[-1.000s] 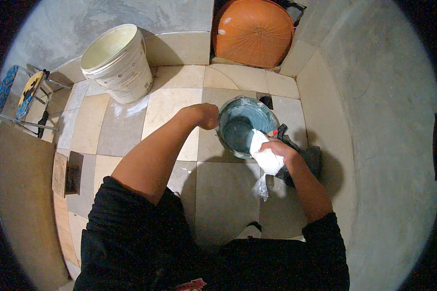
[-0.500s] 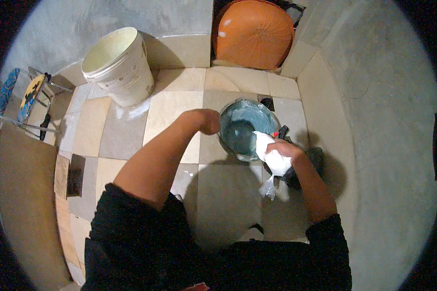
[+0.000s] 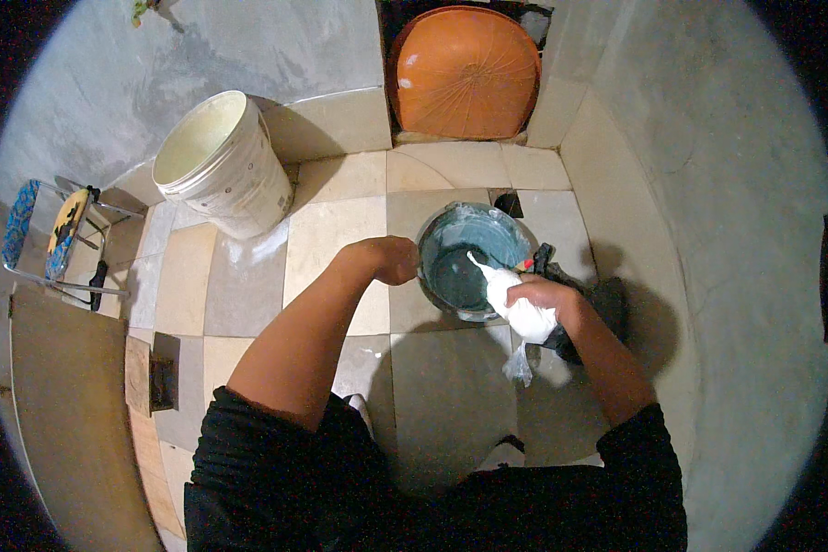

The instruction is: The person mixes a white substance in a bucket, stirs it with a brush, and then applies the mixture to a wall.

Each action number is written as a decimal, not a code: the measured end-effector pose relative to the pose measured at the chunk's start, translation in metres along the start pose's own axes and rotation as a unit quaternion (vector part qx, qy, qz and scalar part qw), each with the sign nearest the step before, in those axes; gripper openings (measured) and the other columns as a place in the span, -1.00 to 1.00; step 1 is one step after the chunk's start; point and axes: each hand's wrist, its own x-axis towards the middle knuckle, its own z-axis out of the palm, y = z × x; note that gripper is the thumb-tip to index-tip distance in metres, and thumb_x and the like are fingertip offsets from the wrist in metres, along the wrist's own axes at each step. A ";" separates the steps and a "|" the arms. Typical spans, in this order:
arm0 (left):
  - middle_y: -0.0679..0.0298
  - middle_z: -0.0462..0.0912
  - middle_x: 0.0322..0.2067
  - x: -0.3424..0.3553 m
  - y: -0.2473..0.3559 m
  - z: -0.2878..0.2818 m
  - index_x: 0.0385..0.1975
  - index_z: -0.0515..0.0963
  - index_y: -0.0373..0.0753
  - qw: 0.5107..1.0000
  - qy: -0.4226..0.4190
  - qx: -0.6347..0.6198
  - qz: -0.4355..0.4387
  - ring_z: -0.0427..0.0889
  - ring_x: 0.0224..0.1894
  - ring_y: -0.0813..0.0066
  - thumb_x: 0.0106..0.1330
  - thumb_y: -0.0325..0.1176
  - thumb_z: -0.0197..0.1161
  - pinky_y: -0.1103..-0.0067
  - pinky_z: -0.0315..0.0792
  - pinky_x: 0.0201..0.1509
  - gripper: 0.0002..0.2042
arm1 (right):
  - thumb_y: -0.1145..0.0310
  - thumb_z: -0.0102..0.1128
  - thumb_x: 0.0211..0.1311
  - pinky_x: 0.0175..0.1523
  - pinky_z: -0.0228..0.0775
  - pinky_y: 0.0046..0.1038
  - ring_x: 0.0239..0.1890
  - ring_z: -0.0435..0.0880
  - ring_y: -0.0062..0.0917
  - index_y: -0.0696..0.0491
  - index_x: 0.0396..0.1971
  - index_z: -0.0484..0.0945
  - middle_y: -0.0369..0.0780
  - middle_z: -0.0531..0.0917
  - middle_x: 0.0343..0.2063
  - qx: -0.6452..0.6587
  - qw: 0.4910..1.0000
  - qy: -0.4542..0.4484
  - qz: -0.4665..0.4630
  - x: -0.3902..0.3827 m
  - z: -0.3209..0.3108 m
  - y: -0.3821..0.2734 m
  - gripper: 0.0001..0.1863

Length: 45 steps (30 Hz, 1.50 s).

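Observation:
A round dark bucket with whitish smears on its inner wall stands on the tiles in front of me. My right hand is wrapped around a white, powder-filled plastic bag. The bag's narrow white end points over the bucket's opening, while a clear, crumpled plastic tail hangs from the other end. At the bucket's left rim my left hand is closed, fingers curled. Whether it grips the rim or something small is hidden. Beside the bag lies a dark object with a red part, mostly covered by my right hand and arm.
A tall white pail stands by the back wall. An orange rounded panel fills a wall opening. To the left are a folding chair and a small box-like object. A dark square floor opening lies behind the bucket.
The view has tipped, so the room sits lower in the picture. The bag has turned a little, and its end now looks thinner and reaches farther over the bucket.

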 end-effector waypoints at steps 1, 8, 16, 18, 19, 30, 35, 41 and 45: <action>-0.03 0.61 0.12 0.001 0.002 0.000 0.15 0.56 -0.16 1.000 0.007 -0.007 0.000 0.57 0.17 -0.05 0.35 -0.19 0.19 0.23 0.43 0.28 -0.60 | 0.26 0.37 0.02 -0.41 0.51 -0.41 -0.50 0.68 -0.50 0.11 -0.15 0.62 -0.26 0.71 -0.42 0.005 1.000 0.001 0.000 -0.002 -0.001 0.001 -0.62; -0.02 0.63 0.09 0.016 -0.019 0.016 0.10 0.59 -0.16 0.999 0.038 -0.016 0.034 0.58 0.16 -0.02 0.33 -0.23 0.18 0.24 0.45 0.25 -0.63 | 0.29 0.36 0.03 -0.29 0.54 -0.43 -0.39 0.70 -0.50 0.14 -0.08 0.62 -0.25 0.71 -0.34 0.015 1.000 0.014 0.021 -0.011 0.011 -0.016 -0.58; -0.06 0.64 0.05 0.005 -0.001 0.007 0.00 0.62 -0.25 0.999 0.046 0.002 0.011 0.61 0.11 -0.04 0.30 -0.29 0.13 0.24 0.47 0.20 -0.67 | 0.19 0.39 -0.03 -0.15 0.60 -0.25 -0.25 0.76 -0.23 0.20 -0.04 0.61 -0.02 0.74 -0.24 -0.316 0.936 0.144 -0.057 -0.018 0.016 -0.028 -0.45; 0.01 0.61 0.13 0.004 -0.002 0.006 0.12 0.59 -0.15 1.000 0.025 0.015 -0.008 0.56 0.20 -0.01 0.34 -0.22 0.18 0.26 0.43 0.29 -0.62 | 0.18 0.37 -0.04 -0.06 0.60 -0.16 -0.17 0.76 -0.09 0.20 -0.05 0.62 0.08 0.73 -0.17 -0.476 0.853 0.206 -0.059 -0.024 0.022 -0.043 -0.46; 0.01 0.60 0.14 0.005 -0.005 0.007 0.13 0.58 -0.14 0.999 0.025 0.026 -0.003 0.55 0.21 -0.01 0.34 -0.21 0.18 0.26 0.42 0.30 -0.62 | 0.19 0.35 -0.03 -0.03 0.60 -0.13 -0.15 0.75 -0.06 0.19 -0.06 0.63 0.09 0.72 -0.17 -0.490 0.841 0.225 -0.057 -0.026 0.027 -0.048 -0.48; 0.05 0.53 0.21 -0.010 -0.002 -0.002 0.19 0.52 -0.13 0.999 -0.011 0.001 -0.038 0.52 0.24 0.01 0.42 -0.15 0.18 0.25 0.40 0.31 -0.60 | 0.38 0.33 0.08 0.03 0.56 -0.02 -0.07 0.71 -0.01 0.08 -0.04 0.58 0.04 0.72 -0.14 -0.519 0.785 0.332 -0.065 -0.021 0.034 -0.042 -0.61; 0.04 0.55 0.20 -0.010 0.001 -0.004 0.18 0.52 -0.13 0.998 -0.013 -0.017 -0.058 0.53 0.22 0.02 0.42 -0.16 0.19 0.22 0.40 0.31 -0.61 | 0.36 0.36 0.09 0.02 0.60 -0.07 -0.05 0.73 -0.07 0.10 -0.01 0.56 0.00 0.71 -0.12 -0.511 0.785 0.344 -0.068 -0.015 0.032 -0.037 -0.57; 0.03 0.55 0.19 -0.005 0.001 0.000 0.18 0.53 -0.11 0.999 -0.001 -0.042 0.007 0.52 0.23 0.01 0.43 -0.19 0.18 0.23 0.38 0.33 -0.63 | 0.41 0.31 0.09 -0.03 0.56 0.01 -0.11 0.72 0.01 0.08 -0.03 0.56 0.02 0.72 -0.19 -0.489 0.796 0.345 -0.093 -0.008 0.032 -0.029 -0.62; 0.02 0.55 0.19 0.003 -0.011 0.010 0.17 0.54 -0.12 0.999 0.020 -0.030 0.005 0.52 0.24 0.01 0.43 -0.21 0.20 0.26 0.39 0.33 -0.64 | 0.43 0.31 0.07 -0.06 0.57 0.00 -0.13 0.72 0.02 0.09 -0.03 0.56 0.03 0.72 -0.21 -0.490 0.788 0.357 -0.107 -0.004 0.035 -0.025 -0.60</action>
